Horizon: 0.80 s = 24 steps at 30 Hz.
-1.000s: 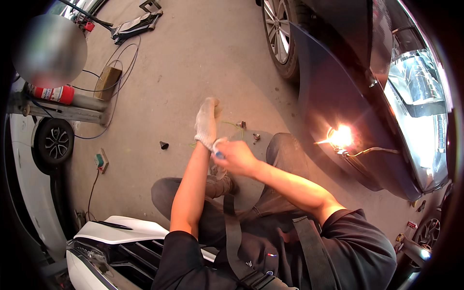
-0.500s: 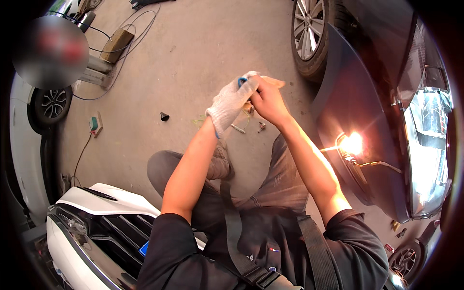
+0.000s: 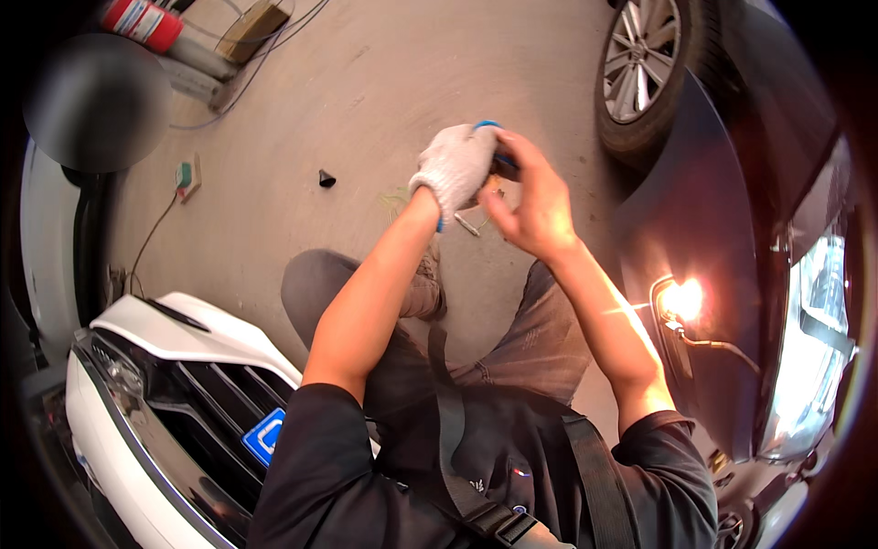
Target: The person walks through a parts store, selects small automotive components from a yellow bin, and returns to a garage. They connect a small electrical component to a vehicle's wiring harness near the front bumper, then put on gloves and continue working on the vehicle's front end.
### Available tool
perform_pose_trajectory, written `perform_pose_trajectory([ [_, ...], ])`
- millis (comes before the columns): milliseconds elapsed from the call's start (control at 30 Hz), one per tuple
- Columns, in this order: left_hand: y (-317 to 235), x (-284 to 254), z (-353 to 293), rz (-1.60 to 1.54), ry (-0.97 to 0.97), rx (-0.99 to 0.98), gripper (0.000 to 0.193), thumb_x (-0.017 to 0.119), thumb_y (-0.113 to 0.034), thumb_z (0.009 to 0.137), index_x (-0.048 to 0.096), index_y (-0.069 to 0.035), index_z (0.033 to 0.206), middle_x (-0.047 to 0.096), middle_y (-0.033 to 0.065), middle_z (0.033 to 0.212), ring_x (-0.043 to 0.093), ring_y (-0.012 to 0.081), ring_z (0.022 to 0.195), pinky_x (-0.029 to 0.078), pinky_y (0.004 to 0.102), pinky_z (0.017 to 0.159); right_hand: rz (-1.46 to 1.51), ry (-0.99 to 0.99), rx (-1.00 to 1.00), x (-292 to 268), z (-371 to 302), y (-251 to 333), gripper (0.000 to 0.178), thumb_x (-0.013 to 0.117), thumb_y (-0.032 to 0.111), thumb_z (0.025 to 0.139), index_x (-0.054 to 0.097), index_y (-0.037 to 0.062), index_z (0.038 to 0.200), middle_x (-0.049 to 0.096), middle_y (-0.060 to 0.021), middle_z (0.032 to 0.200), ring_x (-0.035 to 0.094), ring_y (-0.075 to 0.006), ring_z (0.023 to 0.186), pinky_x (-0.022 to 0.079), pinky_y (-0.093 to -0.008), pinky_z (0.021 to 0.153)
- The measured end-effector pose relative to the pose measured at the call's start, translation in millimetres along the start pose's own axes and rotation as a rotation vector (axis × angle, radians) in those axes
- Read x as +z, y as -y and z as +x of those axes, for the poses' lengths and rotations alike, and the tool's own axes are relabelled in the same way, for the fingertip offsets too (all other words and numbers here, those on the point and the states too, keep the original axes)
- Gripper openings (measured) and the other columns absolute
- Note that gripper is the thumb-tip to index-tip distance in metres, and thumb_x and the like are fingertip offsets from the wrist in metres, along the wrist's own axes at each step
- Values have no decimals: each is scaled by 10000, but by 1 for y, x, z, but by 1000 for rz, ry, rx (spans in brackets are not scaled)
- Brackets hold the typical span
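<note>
My left hand (image 3: 455, 166) wears a white knit work glove with blue on its palm side and cuff edge. Its fingers are turned away, so their grip is hidden. Close against it, my bare right hand (image 3: 541, 206) has its thumb apart from the other fingers, whose tips reach the glove's far side. Between the hands a dark blue patch shows; whether it is the glove's palm or a separate thing I cannot tell. Below them on the floor lie a small silvery cylinder (image 3: 467, 225) and thin yellow-green wires (image 3: 393, 199).
To the right stands a dark car fender (image 3: 686, 192) with a glowing bulb (image 3: 681, 300) on a wire, a headlight (image 3: 809, 339) and a wheel (image 3: 640, 59). At left are a white bumper (image 3: 183, 320), a black cone (image 3: 326, 179), a corded green block (image 3: 187, 177) and a red cylinder (image 3: 142, 23).
My right hand has come away from its clasp on the gloved left hand and opened its thumb and fingers. The left hand has turned slightly. The view has shifted too.
</note>
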<state>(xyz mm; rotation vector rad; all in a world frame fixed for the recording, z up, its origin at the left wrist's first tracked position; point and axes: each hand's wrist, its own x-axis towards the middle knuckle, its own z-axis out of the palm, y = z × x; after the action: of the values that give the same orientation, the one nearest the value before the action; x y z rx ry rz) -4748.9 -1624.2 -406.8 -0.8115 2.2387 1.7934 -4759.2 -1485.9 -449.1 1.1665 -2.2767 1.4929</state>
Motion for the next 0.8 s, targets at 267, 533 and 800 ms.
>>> perform_pose_trajectory([
  [267, 34, 16, 0, 744, -50, 407, 389, 446, -362, 905, 641, -31, 852, 640, 224, 826, 623, 398, 790, 486, 485, 723, 978, 96, 587, 8, 45, -48, 228, 446, 38, 734, 553, -17, 928, 611, -100, 883, 581, -207, 792, 481, -336, 721],
  [533, 19, -38, 14, 1206, -238, 747, 323, 537, -336, 887, 616, -60, 741, 630, 158, 741, 616, 332, 733, 476, 445, 668, 211, 264, 288, 62, 73, -88, 234, 487, 85, 795, 587, -21, 979, 660, -147, 867, 636, -276, 768, 497, -383, 684],
  [800, 55, -13, -12, 901, -17, 565, 343, 482, -332, 917, 627, -43, 804, 614, 180, 706, 593, 382, 699, 455, 474, 642, 267, 337, 131, 81, 96, -72, 244, 507, 147, 897, 641, 32, 1066, 657, -111, 1002, 623, -230, 907, 482, -321, 825],
])
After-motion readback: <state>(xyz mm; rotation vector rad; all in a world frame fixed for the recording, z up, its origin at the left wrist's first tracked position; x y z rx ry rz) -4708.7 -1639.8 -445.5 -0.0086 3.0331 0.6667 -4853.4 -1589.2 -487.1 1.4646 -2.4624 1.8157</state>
